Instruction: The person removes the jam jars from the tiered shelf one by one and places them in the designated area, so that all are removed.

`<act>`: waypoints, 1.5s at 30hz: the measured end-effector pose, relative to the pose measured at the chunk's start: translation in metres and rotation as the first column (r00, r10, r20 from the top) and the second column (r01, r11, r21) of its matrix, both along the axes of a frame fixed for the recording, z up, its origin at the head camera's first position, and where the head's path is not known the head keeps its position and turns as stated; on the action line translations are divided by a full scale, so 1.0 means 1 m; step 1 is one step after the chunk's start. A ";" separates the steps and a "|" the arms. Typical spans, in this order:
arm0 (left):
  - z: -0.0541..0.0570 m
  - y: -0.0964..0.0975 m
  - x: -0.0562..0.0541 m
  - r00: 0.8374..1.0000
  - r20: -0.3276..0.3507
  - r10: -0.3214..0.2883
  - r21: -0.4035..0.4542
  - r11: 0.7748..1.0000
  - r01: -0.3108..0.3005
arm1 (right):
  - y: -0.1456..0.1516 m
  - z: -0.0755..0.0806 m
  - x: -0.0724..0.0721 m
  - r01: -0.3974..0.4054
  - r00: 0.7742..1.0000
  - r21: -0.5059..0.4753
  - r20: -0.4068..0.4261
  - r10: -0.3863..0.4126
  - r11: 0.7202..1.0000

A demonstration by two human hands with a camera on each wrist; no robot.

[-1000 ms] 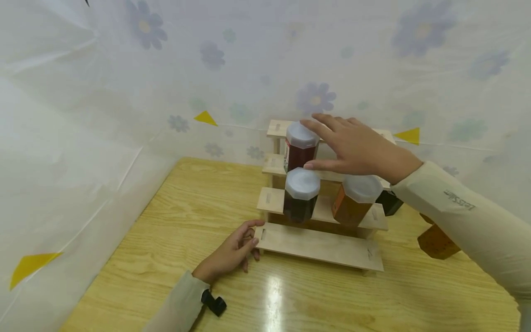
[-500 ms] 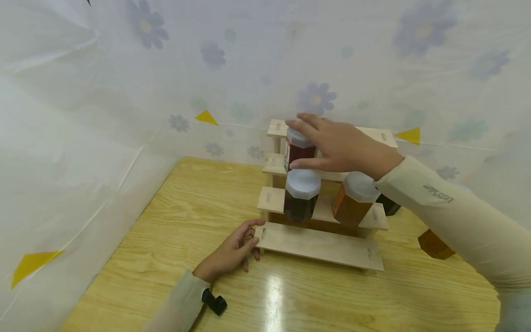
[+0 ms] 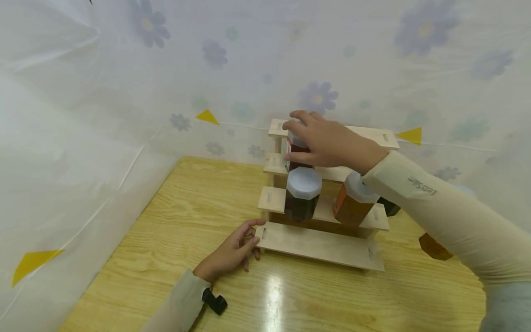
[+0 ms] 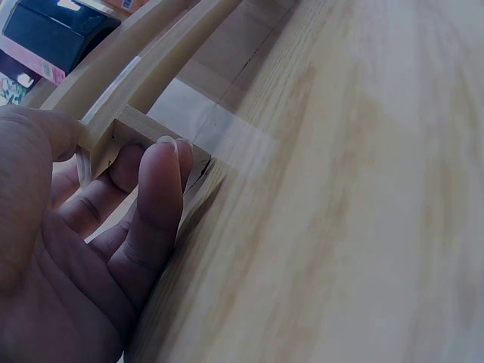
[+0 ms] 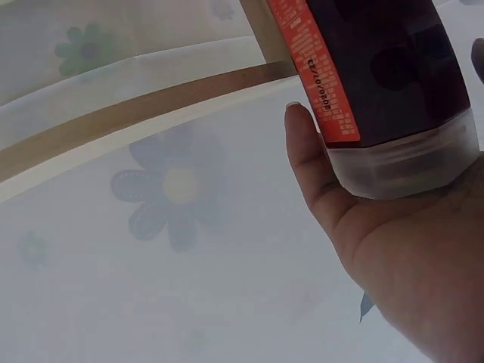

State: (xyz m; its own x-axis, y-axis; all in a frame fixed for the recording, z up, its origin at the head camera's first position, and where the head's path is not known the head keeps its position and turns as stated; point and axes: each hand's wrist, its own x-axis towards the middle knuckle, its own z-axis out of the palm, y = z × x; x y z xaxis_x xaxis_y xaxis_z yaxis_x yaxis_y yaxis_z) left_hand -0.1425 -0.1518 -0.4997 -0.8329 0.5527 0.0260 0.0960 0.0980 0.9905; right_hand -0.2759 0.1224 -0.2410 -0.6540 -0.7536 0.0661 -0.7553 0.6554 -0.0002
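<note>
My right hand (image 3: 332, 143) grips a dark red jar (image 3: 300, 158) from above, its fingers curled round the pale lid. That jar stands on the second-highest step of a tiered wooden rack (image 3: 319, 244). In the right wrist view the jar (image 5: 393, 68) shows an orange-red label, and its translucent lid lies against the palm. My left hand (image 3: 232, 253) holds the left end of the rack's lowest step. The left wrist view shows thumb and fingers (image 4: 159, 197) around that step's corner. A dark jar (image 3: 302, 198) and an amber jar (image 3: 352, 203) stand one step below the gripped jar.
A black jar (image 3: 389, 206) stands behind the rack's right side, partly hidden. Under the right forearm an orange jar (image 3: 433, 246) shows only in part. The rack rests on a wood-grain table (image 3: 199, 193), in front of a flowered plastic sheet (image 3: 257, 55).
My right hand has moved left over the dark red jar, and its fingers have curled around the lid. The left hand has kept its place on the rack.
</note>
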 end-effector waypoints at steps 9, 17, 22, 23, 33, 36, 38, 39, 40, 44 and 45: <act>0.000 0.001 0.000 1.000 -0.002 0.007 -0.005 1.000 -0.007 | -0.011 0.001 -0.002 -0.005 0.998 0.021 -0.067 0.007 1.000; 0.001 0.001 0.001 1.000 -0.002 0.008 -0.006 1.000 -0.008 | -0.016 0.002 -0.004 0.020 0.995 0.063 -0.100 -0.014 0.998; 0.000 0.001 0.001 1.000 -0.008 0.004 0.000 1.000 -0.004 | -0.017 0.002 -0.004 0.029 0.994 0.068 -0.104 -0.022 0.997; 0.000 0.001 0.001 1.000 -0.012 0.002 0.002 1.000 -0.002 | -0.017 0.002 -0.004 0.031 0.995 0.068 -0.102 -0.024 0.997; -0.002 0.002 0.000 1.000 -0.013 -0.001 0.008 1.000 0.001 | -0.015 0.001 -0.005 0.013 0.993 0.064 -0.115 -0.005 0.998; -0.002 0.002 0.000 1.000 -0.018 -0.002 0.008 1.000 0.002 | -0.014 0.001 -0.005 -0.004 0.992 0.055 -0.127 0.011 0.998; -0.002 0.002 0.001 1.000 -0.020 -0.001 0.008 1.000 0.002 | -0.013 0.000 -0.005 -0.020 0.990 0.048 -0.138 0.026 0.999; -0.002 0.002 0.001 1.000 -0.019 -0.002 0.007 1.000 0.002 | -0.012 0.000 -0.004 -0.027 0.989 0.044 -0.143 0.034 0.999; -0.002 0.002 0.001 1.000 -0.020 -0.003 0.006 1.000 0.003 | -0.011 0.000 -0.004 -0.035 0.988 0.041 -0.147 0.040 0.999; -0.001 0.002 0.002 1.000 -0.020 -0.001 0.003 1.000 0.001 | -0.008 0.000 -0.004 -0.067 0.984 0.034 -0.165 0.072 0.997; 0.000 0.002 0.002 1.000 -0.018 0.001 0.001 1.000 -0.001 | -0.007 0.001 -0.004 -0.073 0.982 0.031 -0.170 0.077 0.997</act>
State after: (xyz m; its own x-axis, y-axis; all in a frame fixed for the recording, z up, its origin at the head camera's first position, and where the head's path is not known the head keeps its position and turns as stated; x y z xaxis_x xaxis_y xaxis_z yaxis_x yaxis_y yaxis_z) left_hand -0.1404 -0.1500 -0.5000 -0.8327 0.5522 0.0417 0.1141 0.0974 0.9887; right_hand -0.2800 0.1153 -0.2405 -0.5764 -0.8027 0.1530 -0.7896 0.5953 0.1487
